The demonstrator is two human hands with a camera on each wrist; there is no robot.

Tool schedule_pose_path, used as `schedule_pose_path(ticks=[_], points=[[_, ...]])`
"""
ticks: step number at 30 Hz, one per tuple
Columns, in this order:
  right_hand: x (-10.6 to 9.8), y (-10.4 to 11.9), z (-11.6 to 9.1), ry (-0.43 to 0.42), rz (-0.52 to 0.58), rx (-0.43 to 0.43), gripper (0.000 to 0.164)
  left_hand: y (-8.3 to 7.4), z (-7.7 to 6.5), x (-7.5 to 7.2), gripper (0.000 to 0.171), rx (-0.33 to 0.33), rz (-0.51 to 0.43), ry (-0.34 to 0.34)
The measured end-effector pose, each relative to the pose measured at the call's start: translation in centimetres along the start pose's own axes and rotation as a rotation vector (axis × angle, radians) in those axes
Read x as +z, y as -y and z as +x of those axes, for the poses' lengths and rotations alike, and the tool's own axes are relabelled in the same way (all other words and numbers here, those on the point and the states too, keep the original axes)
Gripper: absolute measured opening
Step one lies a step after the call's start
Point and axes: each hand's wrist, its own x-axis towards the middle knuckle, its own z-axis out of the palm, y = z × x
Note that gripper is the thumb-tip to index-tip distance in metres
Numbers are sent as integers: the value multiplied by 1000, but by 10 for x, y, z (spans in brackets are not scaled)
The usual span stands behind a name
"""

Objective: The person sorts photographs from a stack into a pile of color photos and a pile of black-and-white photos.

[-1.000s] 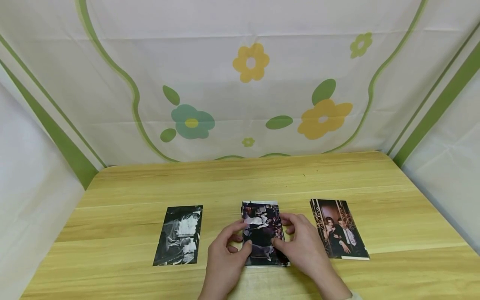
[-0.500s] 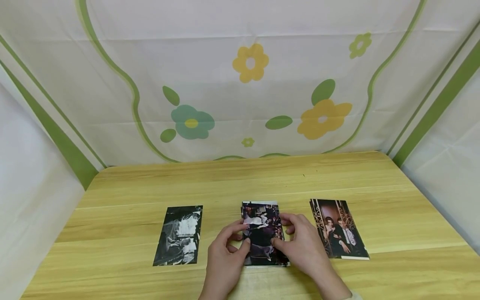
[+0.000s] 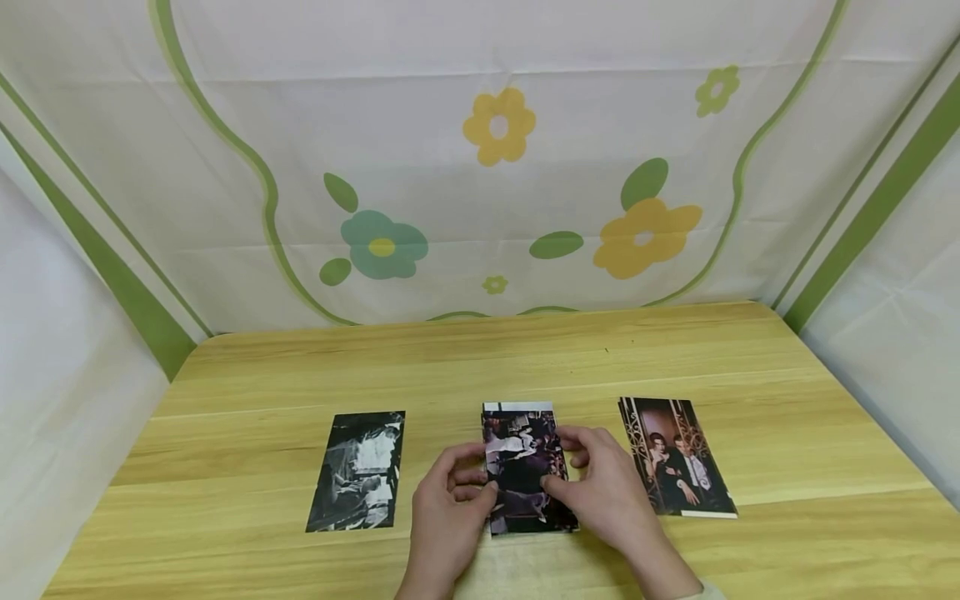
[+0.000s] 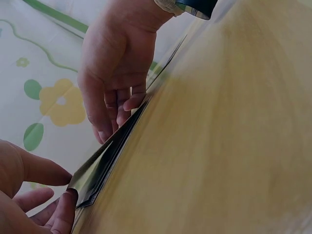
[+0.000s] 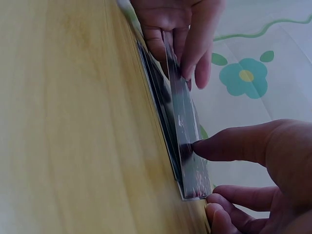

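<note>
A dark colour photo [image 3: 521, 467] tops the middle stack of photos [image 3: 517, 407], whose pale far edge shows beneath it. My left hand [image 3: 450, 517] pinches the photo's left side, thumb on its face and fingers at the edge. From the other side my right hand [image 3: 611, 492] holds the right edge, also with the thumb on top. Both wrist views show the upper photo [image 5: 187, 146] raised at a slant, with a dark gap between it and the photos below. How many photos are gripped is unclear.
A black-and-white photo [image 3: 356, 471] lies left of my hands. At right is another small stack of photos [image 3: 678, 458], topped by a picture of two people. The wooden table [image 3: 450, 358] ends at a white flowered cloth [image 3: 450, 192] behind, with cloth at both sides.
My left index finger has drawn back from the photo's face to its left edge. The right hand keeps nearly the same place, and the other photos lie as before.
</note>
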Motion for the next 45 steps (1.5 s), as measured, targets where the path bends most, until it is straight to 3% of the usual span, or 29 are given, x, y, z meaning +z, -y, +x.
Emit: schedule_pose_path(ticks=[17,27,35,45], points=[[0,-1,0,8,25,8,70,-2,0,-1,47,5,0,13],[-1,-2,-1,19,34,18,69,-2,1,-3,36,-21,14,29],[-6,-3,2,40,72,20,63,-3,5,-7,38,-56,-62,1],[-10,-1,-2,32,264,27,46,-4,4,-9,42,-90,-201,3]])
